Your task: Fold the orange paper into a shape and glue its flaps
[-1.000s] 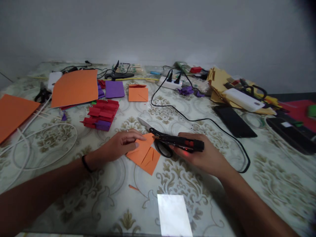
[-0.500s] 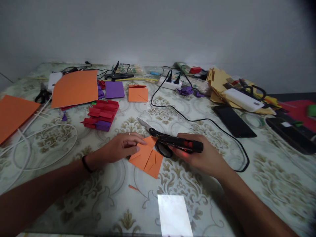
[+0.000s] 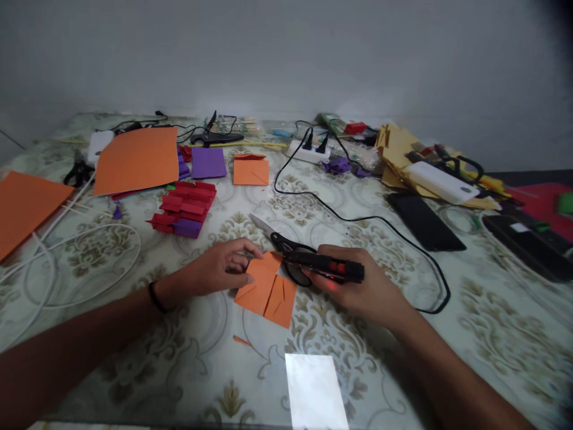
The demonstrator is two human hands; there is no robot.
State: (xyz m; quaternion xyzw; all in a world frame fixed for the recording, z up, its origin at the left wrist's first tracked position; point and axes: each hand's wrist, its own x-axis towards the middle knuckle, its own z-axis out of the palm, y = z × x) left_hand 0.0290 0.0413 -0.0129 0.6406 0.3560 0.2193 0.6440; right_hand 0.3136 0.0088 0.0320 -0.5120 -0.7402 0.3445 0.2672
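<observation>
An orange paper piece (image 3: 262, 286) with slits and folds lies on the patterned table. My left hand (image 3: 226, 266), fingers curled, rests on its upper left edge, thumb and fingertips on the paper. In my right hand (image 3: 358, 289) is a black hot glue gun (image 3: 329, 266) with a red light, its nozzle at the paper's top right corner. Black-handled scissors (image 3: 268, 233) lie just behind the paper, partly under the gun. A thin orange scrap (image 3: 242, 340) lies in front of the paper.
A red folded paper form (image 3: 185, 206) and orange sheets (image 3: 136, 161) are on the left. Behind are a purple square (image 3: 208, 163), an orange folded piece (image 3: 251, 172) and a power strip (image 3: 308, 151) with a black cord. At right lies a black phone (image 3: 425, 221).
The glue gun and my right hand have shifted slightly left and down. The orange paper has turned and moved down a little, and my left fingers have bent more at its edge.
</observation>
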